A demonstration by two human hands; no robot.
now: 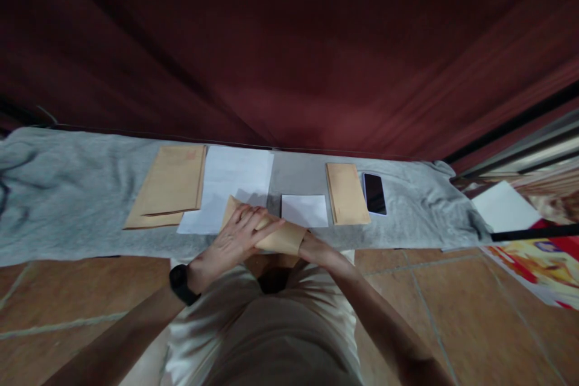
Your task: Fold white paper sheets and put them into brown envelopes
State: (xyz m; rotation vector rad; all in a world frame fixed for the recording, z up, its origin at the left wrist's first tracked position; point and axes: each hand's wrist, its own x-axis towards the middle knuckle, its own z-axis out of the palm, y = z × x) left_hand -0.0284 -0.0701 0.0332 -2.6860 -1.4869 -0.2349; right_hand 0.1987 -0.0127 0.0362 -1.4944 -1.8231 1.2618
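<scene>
Envelope (275, 240) half hidden under left hand (237, 240)

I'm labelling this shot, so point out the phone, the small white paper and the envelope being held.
phone (374, 193): head view, middle of its dark screen.
small white paper (304, 210): head view, centre of the sheet.
envelope (283, 239): head view, bare part right of the left hand (235, 241).

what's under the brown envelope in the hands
The brown envelope overlaps a white sheet lying on the grey cloth. The left hand lies on top; the right hand is mostly hidden beneath it.
</scene>
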